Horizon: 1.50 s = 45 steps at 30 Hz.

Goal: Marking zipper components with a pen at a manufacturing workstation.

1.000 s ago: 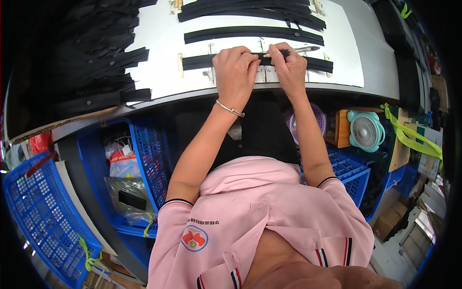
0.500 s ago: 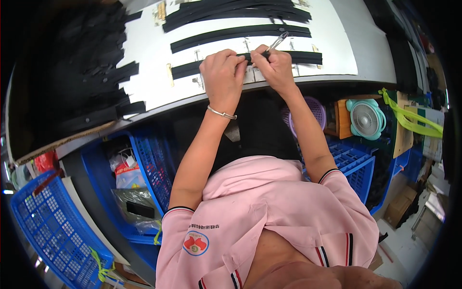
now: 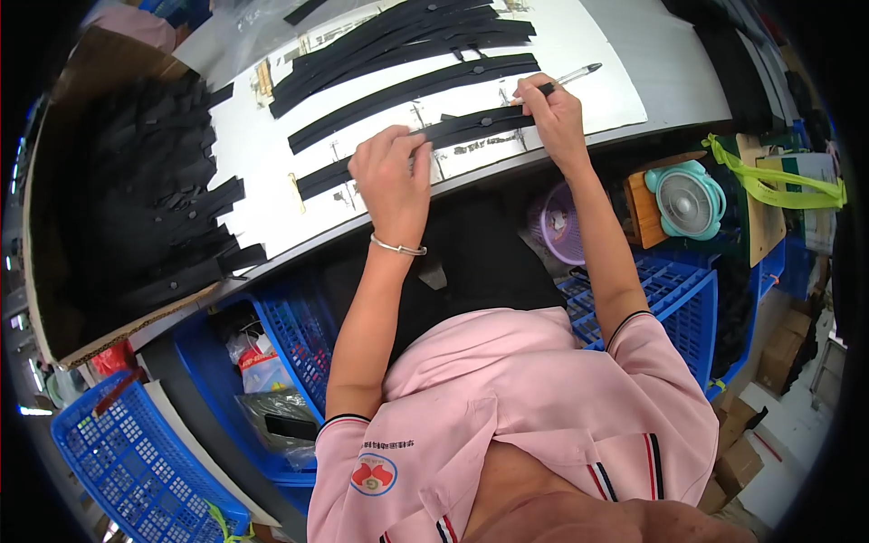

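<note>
A long black fabric strip [image 3: 462,128] with a round dark button lies near the front edge of a white board [image 3: 597,104]. My left hand [image 3: 394,172] has its bent fingers pressed on the strip's middle. At its right end, the fingertips of my right hand [image 3: 557,122] are closed round a slim pen [image 3: 577,73], whose pale shaft points up to the right. Whether those fingertips also pinch the strip is hidden. Behind lies a second strip [image 3: 389,107] with a button, and farther back a pile of black strips [image 3: 389,50].
A cardboard box [image 3: 104,54] heaped with black strips [image 3: 136,172] stands at the left. Below the table edge are blue plastic baskets [image 3: 149,452], a purple basket [image 3: 546,226] and a turquoise fan [image 3: 685,201]. Clear plastic [image 3: 253,32] lies at the far side.
My right hand has moved right along the strip with the pen, away from my left hand. The button between them now shows. The whole view has tilted and shifted.
</note>
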Available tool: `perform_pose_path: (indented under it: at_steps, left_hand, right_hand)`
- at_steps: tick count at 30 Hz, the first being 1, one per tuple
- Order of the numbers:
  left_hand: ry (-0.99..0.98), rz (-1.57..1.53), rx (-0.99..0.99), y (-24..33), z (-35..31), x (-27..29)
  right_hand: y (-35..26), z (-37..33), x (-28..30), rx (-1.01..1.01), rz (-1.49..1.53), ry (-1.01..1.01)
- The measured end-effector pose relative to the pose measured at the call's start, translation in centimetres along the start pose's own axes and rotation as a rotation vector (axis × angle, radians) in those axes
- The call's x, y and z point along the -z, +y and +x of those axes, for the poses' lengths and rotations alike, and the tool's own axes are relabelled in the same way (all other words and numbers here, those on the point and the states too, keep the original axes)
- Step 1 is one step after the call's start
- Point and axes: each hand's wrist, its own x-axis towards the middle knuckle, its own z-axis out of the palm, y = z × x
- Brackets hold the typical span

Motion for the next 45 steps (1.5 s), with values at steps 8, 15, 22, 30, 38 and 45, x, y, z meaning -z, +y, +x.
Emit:
perform_pose_path:
  at_steps: [8,15,22,30,38,45]
  left_hand:
    - [-0.106,-0.201,-0.138,4.6,2.9,-5.6]
    - [-0.098,-0.154,-0.140,4.4,2.1,-6.9]
    - [-0.090,-0.158,-0.139,4.3,2.0,-7.1]
    - [-0.071,-0.174,-0.145,4.3,1.9,-7.2]
    - [-0.078,-0.161,-0.151,3.5,2.0,-6.7]
    - [-0.113,0.031,-0.087,4.3,-1.0,-2.6]
  right_hand:
    - [0.9,0.0,-0.3,0.065,-0.037,0.013]
    - [0.8,0.0,-0.2,0.091,-0.106,-0.008]
    - [1.4,-0.1,-0.6,0.142,-0.126,0.037]
    - [1.6,-0.3,0.3,0.114,-0.050,-0.061]
    - [1.4,-0.2,-0.6,0.113,-0.089,-0.120]
    - [3.3,-1.0,1.8,0.048,0.171,0.060]
